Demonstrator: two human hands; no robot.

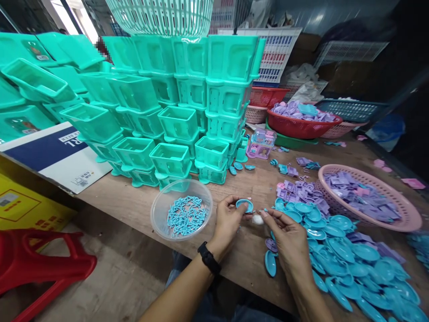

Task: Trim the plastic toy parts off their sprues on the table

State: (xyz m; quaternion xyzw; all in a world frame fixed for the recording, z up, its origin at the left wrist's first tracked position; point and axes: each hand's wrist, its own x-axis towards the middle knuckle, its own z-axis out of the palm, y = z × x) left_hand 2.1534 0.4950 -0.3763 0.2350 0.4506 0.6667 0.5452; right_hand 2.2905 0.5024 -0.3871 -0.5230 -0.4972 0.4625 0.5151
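My left hand [229,221], with a black watch on its wrist, is closed on the edge of a small blue oval toy basin [244,204]. My right hand [286,230] is pinched just beside it, with a tiny blue piece [265,209] showing at its fingertips. A small white blob [257,219] shows between the two hands; I cannot tell what it is or which hand it touches. Left of my hands stands a clear plastic bowl [154,221] of small blue hooked pieces [186,215]. More blue oval basins [348,246] lie heaped by my right forearm.
Turquoise toy boxes [228,96] are stacked high at the back left, under a pale green basket [161,18]. Purple parts fill a pink basket [368,179] at right and a red basket [301,127] behind. A red stool [40,259] stands at lower left.
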